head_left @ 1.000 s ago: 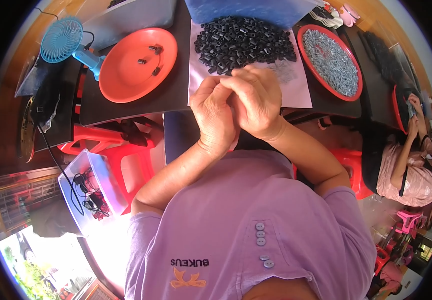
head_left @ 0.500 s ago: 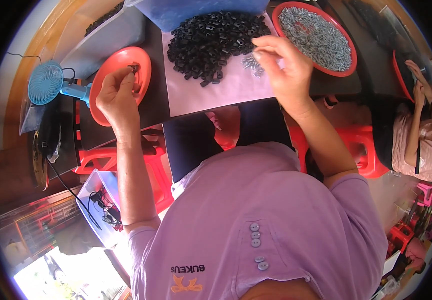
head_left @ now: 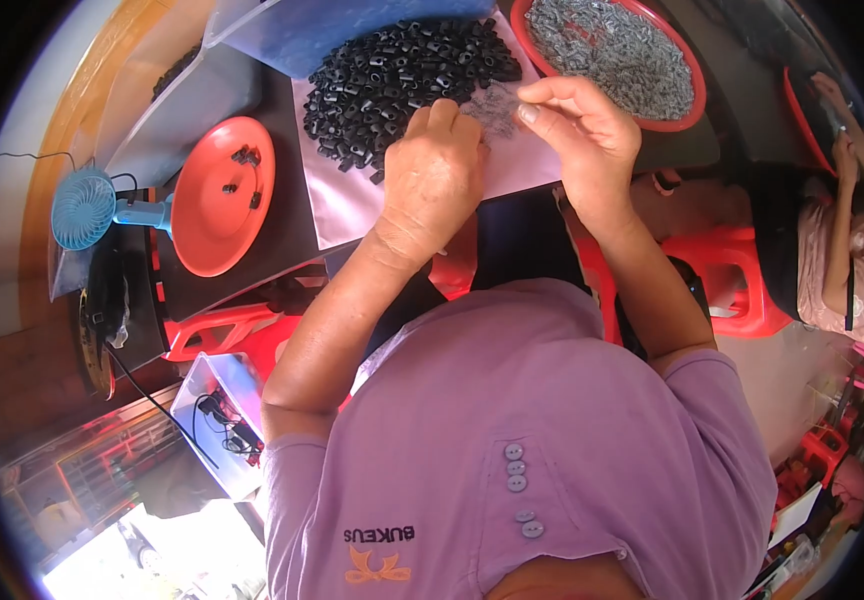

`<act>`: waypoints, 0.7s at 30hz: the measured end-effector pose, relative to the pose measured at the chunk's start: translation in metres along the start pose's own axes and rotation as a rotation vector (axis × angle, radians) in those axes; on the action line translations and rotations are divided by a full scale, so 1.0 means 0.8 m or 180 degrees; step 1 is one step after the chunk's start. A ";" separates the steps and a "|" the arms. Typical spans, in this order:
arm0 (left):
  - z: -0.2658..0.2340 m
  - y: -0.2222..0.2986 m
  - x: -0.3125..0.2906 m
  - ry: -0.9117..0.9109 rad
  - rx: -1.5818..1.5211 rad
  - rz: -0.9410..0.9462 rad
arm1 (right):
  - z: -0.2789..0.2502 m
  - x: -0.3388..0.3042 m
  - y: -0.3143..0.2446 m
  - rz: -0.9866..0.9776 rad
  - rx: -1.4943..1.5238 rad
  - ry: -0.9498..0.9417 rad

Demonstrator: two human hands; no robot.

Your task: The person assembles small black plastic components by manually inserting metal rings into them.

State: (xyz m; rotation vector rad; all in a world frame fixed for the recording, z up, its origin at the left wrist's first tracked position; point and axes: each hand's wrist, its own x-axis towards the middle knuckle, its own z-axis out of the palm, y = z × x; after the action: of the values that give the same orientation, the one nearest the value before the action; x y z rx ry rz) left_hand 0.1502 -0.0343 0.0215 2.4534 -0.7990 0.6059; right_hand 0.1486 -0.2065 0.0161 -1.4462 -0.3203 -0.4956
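My left hand (head_left: 435,175) is at the near right edge of a heap of small black plastic parts (head_left: 392,75), back upward. Its fingers are curled down and closed, their tips hidden, so whatever they hold does not show. To its right, my right hand (head_left: 592,140) is raised with thumb and forefinger brought together in a pinch; anything between them is too small to name. Just beyond these fingertips a small pile of silvery screw-like pieces (head_left: 493,108) lies on the pink sheet (head_left: 342,215). Several black parts rest in a red plate (head_left: 214,225) on the left.
A red tray (head_left: 697,85) full of silvery pieces stands at the far right. Behind the heap is a translucent blue bin (head_left: 292,40). A blue fan (head_left: 84,208) stands beyond the red plate. Another person's hands (head_left: 842,130) work at the right.
My left hand has moved right from the red plate to the black heap, leaving the plate's black parts in sight. My right hand has stayed near the small silvery pile.
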 end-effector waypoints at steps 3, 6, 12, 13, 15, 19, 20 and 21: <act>0.005 -0.002 0.001 -0.0057 0.0169 -0.0006 | -0.005 -0.004 0.003 0.0092 -0.0048 -0.0068; 0.003 0.002 0.003 -0.0038 0.0155 0.0062 | -0.007 -0.002 0.005 0.0124 0.0029 -0.0081; 0.006 0.002 0.003 -0.0076 0.0284 0.0173 | -0.002 -0.001 0.002 0.0073 -0.0123 -0.0172; 0.005 0.002 0.003 -0.0074 0.0274 0.0106 | -0.002 -0.003 0.004 0.0139 -0.0019 -0.0169; 0.002 0.004 -0.001 0.0069 -0.0007 -0.0042 | -0.001 -0.003 0.005 0.0209 0.0074 -0.0157; -0.006 0.007 -0.002 0.0195 -0.0746 -0.0527 | 0.009 0.002 0.006 0.0087 -0.0277 -0.0665; -0.009 0.007 -0.002 0.0244 -0.1061 -0.0650 | 0.013 0.004 0.005 0.0230 -0.0180 -0.0723; -0.009 0.006 -0.001 0.0258 -0.1050 -0.0661 | 0.016 0.006 0.004 0.0373 -0.0083 -0.0781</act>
State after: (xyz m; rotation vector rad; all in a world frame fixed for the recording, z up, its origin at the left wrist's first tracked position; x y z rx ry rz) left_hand 0.1442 -0.0333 0.0283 2.1594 -0.5530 0.4524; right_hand 0.1554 -0.1945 0.0167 -1.5442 -0.4223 -0.2279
